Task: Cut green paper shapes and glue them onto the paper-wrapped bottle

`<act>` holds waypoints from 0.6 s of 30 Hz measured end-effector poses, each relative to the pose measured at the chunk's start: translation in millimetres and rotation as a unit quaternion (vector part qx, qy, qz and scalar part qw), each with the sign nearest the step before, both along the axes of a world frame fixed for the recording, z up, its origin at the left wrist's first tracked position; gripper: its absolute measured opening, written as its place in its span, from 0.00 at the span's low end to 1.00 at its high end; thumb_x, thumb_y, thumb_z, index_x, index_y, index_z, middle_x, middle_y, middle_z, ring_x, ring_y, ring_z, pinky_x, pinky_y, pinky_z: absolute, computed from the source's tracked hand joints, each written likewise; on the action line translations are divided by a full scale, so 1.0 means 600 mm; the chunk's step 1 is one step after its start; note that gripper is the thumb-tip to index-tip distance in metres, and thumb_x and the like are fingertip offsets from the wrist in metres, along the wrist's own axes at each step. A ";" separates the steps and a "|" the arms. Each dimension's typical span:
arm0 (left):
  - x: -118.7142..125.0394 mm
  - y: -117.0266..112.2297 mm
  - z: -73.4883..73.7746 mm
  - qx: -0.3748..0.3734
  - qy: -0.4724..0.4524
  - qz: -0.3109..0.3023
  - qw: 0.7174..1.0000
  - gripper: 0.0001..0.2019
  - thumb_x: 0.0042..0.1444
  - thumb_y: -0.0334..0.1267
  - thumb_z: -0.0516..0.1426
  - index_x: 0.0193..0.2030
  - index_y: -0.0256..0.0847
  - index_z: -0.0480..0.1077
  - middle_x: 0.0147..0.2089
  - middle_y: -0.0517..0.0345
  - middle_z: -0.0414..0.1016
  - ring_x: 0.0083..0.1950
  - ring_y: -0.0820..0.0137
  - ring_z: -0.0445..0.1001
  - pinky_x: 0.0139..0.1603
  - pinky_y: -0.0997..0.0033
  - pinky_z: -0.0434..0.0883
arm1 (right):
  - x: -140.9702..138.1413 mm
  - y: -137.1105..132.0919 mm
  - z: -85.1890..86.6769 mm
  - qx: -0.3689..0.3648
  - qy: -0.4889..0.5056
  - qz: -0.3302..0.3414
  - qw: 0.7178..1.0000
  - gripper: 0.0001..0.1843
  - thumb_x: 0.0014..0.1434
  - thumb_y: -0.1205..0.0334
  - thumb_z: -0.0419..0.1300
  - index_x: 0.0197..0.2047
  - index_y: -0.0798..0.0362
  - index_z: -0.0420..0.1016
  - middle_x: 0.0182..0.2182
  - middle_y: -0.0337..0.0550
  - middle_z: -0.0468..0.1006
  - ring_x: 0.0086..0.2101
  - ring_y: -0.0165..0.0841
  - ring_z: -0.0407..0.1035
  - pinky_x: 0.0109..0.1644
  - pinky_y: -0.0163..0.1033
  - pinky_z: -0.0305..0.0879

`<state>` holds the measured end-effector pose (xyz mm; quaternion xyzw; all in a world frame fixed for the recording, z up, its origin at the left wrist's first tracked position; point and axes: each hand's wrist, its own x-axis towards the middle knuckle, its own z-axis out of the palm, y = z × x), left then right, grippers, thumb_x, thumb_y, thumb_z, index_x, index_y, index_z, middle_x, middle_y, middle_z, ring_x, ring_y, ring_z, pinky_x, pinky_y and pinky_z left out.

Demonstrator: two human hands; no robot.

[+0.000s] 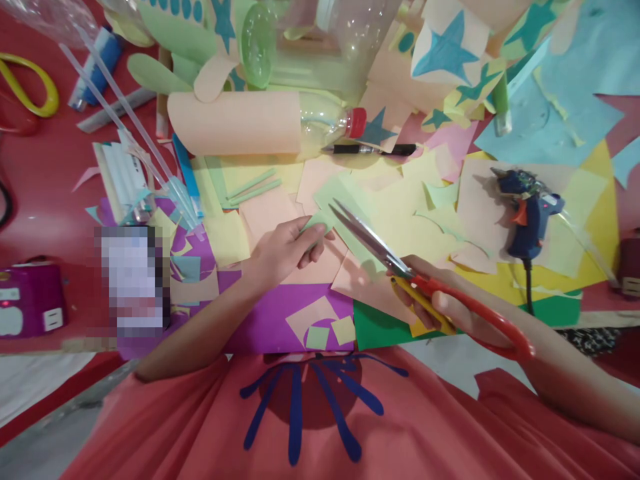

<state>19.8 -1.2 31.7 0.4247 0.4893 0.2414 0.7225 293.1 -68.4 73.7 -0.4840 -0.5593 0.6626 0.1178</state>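
My left hand [293,247] is closed, pinching a small piece of light green paper [320,219] between thumb and fingers. In my right hand [433,293] is a pair of scissors [373,243] with red and yellow handles. Their long metal blades are nearly together and point up and left, with the tips close to the green paper. A larger pale green sheet [370,250] lies under the blades. Below my hands, small paper squares [317,338] rest on purple paper [265,327].
A bottle wrapped in peach paper [235,123] lies across the back, near a black pen [370,150]. A corded blue glue gun [527,220] stands at the right. At left are a phone [133,280], a purple box [33,300] and yellow-handled scissors [47,100].
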 end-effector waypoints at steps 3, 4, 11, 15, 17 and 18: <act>0.001 0.001 0.001 -0.004 0.005 -0.003 1.000 0.14 0.62 0.48 0.59 0.31 0.40 0.70 0.20 0.66 0.64 0.18 0.80 0.58 0.18 0.77 0.52 | -0.012 0.001 0.007 -0.030 0.011 0.009 0.999 0.36 0.63 0.24 0.51 0.51 0.50 0.68 0.28 0.34 0.68 0.19 0.25 0.61 0.20 0.32 0.57; 0.001 0.001 0.002 -0.005 0.007 -0.005 1.000 0.14 0.63 0.47 0.58 0.32 0.40 0.70 0.20 0.66 0.64 0.18 0.80 0.58 0.18 0.77 0.52 | -0.013 0.000 0.006 -0.025 0.009 0.015 1.000 0.36 0.63 0.24 0.51 0.49 0.50 0.68 0.26 0.33 0.68 0.19 0.25 0.61 0.20 0.32 0.57; 0.001 0.000 0.007 -0.004 0.017 -0.009 1.000 0.13 0.64 0.45 0.57 0.31 0.40 0.70 0.20 0.66 0.64 0.18 0.80 0.58 0.18 0.78 0.53 | -0.015 -0.004 -0.021 -0.017 0.017 0.037 0.999 0.34 0.65 0.26 0.49 0.49 0.51 0.67 0.19 0.32 0.69 0.18 0.29 0.64 0.19 0.33 0.56; -0.001 0.001 0.005 -0.002 0.012 -0.007 1.000 0.13 0.64 0.45 0.57 0.31 0.40 0.70 0.20 0.65 0.64 0.18 0.80 0.58 0.17 0.78 0.53 | -0.018 -0.005 -0.023 -0.023 -0.015 0.054 0.998 0.36 0.65 0.25 0.49 0.53 0.51 0.67 0.22 0.33 0.70 0.19 0.30 0.68 0.21 0.34 0.58; -0.001 0.002 0.003 0.001 0.001 -0.007 1.000 0.14 0.64 0.46 0.58 0.31 0.39 0.70 0.20 0.66 0.64 0.18 0.81 0.58 0.17 0.78 0.53 | -0.019 -0.005 -0.022 -0.004 -0.027 0.057 0.998 0.37 0.66 0.24 0.44 0.53 0.51 0.68 0.23 0.35 0.70 0.20 0.30 0.68 0.22 0.34 0.58; -0.002 0.002 0.002 0.003 -0.005 -0.008 1.000 0.14 0.63 0.46 0.58 0.31 0.39 0.70 0.20 0.66 0.64 0.18 0.81 0.58 0.17 0.78 0.53 | -0.020 -0.005 -0.021 0.010 -0.032 0.057 0.998 0.38 0.66 0.24 0.43 0.52 0.51 0.68 0.24 0.36 0.71 0.21 0.30 0.69 0.23 0.34 0.59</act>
